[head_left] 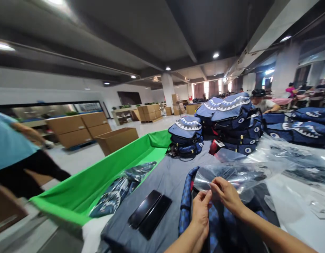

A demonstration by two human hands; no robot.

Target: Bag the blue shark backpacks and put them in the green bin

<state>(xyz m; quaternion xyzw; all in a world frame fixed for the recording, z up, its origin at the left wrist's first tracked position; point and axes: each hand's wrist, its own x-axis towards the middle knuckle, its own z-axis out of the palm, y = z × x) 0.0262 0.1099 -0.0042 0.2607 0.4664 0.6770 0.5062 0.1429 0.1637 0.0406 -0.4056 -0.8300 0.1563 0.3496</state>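
Note:
A clear plastic bag (239, 177) stretches out in front of me, its near edge at my fingertips. My right hand (227, 193) pinches that edge between thumb and fingers. Close beside it, my left hand (202, 209) is also closed in a pinch on the film, the thumb tips almost meeting. Beneath both hands lies a blue checked backpack (185, 200) with its padded strap side up; my forearms and the bag cover part of it. Two black phones (150, 212) rest on the grey cloth to the left of my hands.
Stacked blue shark-face backpacks (232, 123) stand at the table's far side, with a smaller pile (186, 135) left of them. A green cloth-lined trough (120, 172) holds bagged backpacks (120, 193). More plastic bags (297, 158) lie right. One person (14, 147) is at left, another behind the stacks.

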